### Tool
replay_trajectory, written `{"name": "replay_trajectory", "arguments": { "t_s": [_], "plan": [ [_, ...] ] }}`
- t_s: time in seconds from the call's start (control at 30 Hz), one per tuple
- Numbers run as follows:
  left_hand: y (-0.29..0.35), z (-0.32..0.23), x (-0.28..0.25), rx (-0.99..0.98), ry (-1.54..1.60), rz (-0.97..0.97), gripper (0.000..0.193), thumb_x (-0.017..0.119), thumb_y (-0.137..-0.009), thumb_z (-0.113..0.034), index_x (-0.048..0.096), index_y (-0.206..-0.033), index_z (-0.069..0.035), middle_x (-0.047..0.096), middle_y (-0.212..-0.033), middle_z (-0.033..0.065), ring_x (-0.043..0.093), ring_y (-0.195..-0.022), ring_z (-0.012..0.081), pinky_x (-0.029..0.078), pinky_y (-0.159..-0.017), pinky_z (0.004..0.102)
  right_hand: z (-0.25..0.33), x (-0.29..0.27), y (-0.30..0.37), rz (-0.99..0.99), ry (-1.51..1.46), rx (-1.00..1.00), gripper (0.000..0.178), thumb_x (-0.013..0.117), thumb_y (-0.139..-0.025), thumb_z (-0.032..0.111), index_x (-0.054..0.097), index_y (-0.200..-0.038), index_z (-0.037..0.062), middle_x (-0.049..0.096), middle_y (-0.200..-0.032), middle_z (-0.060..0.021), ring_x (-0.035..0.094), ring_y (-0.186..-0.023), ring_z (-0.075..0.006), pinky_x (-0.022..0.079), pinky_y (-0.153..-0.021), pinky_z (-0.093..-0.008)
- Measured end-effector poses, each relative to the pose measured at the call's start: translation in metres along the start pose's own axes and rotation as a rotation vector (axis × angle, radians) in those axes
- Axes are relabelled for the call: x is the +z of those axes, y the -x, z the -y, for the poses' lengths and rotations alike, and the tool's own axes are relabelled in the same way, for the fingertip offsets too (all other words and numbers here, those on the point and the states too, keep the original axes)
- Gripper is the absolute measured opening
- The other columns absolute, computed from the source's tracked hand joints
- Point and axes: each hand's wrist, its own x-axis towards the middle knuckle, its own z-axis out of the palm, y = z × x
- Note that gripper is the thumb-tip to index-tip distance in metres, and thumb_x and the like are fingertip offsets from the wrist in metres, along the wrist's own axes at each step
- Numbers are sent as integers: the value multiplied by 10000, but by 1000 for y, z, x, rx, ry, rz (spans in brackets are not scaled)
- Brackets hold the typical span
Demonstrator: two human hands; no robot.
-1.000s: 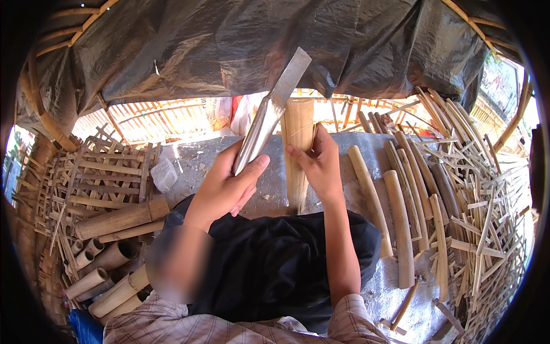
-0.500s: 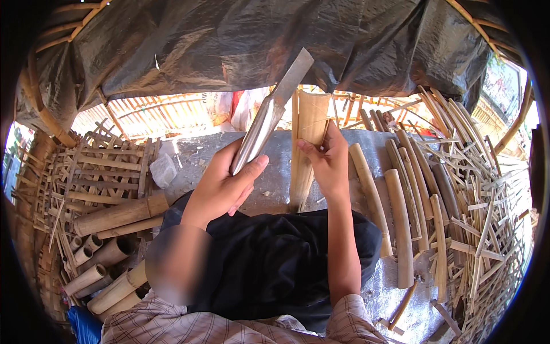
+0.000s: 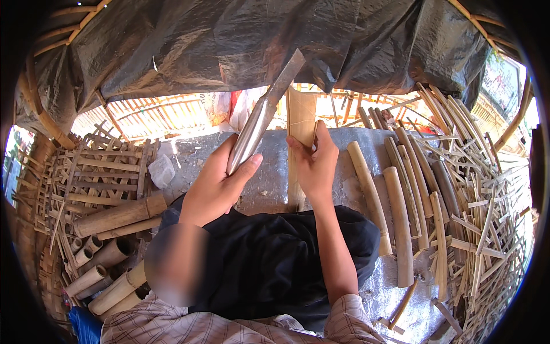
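My left hand [image 3: 211, 186] is closed around the shiny metal handle of a large knife [image 3: 251, 133]. Its dull, square-ended blade slants up and to the right, close to the top of a split bamboo piece [image 3: 302, 109]. My right hand [image 3: 317, 166] grips that bamboo at its right edge, thumb across the face. The bamboo stands upright, its lower end by the dark cloth [image 3: 269, 252] over my lap. A thin fibre shows across its face. Whether blade and bamboo touch, I cannot tell.
Several split bamboo lengths [image 3: 399, 226] lie to my right, beside a heap of thin bamboo strips [image 3: 487, 229]. Cut bamboo tubes [image 3: 117, 252] and a slatted bamboo stack [image 3: 109, 166] sit on the left. A pale stone-like block [image 3: 162, 171] rests near the stack. Black sheeting [image 3: 189, 51] hangs ahead.
My right hand has shifted left with the bamboo, which has turned and now looks narrower and flatter. The knife has moved slightly left too.
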Motion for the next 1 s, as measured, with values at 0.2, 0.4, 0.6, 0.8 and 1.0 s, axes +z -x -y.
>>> {"name": "replay_trajectory", "arguments": {
  "t_s": [0.2,0.4,0.6,0.8,1.0],
  "plan": [
    [17,2,-16,-43,-6,-17,382,586,-1052,-258,509,-1314,9,487,-653,-16,418,-395,53,334,-353,257,12,21,11,-10,-32,-55,243,732,-871,-63,511,-973,-58,590,-772,-146,470,-828,-76,476,-649,-263],
    [26,-3,-40,-117,-152,34,287,547,-1065,-217,500,-1212,25,407,-523,-24,372,-346,65,304,-322,258,15,23,14,33,-19,-51,260,745,-871,-60,507,-976,-55,612,-811,-168,456,-840,-76,493,-635,-268],
    [23,-9,-70,-230,-208,125,261,565,-1054,-240,462,-945,-27,402,-533,-27,376,-356,69,303,-313,258,27,20,13,116,-72,-10,257,723,-840,-107,515,-985,-64,635,-946,-243,617,-794,-465,546,-673,-364],
    [2,-18,-107,-256,-294,282,377,596,-1037,-359,490,-934,-12,448,-500,-14,400,-341,71,331,-326,262,30,20,12,136,-18,-55,268,729,-841,-96,520,-1007,-69,641,-974,-244,624,-824,-437,535,-680,-344],
    [-14,-21,-120,-334,-601,165,380,683,-930,-224,510,-1095,71,515,-527,30,453,-365,116,342,-357,318,27,13,10,150,61,-112,293,753,-852,-45,516,-1022,-67,632,-951,-235,613,-758,-394,508,-674,-331]
  ]
}}
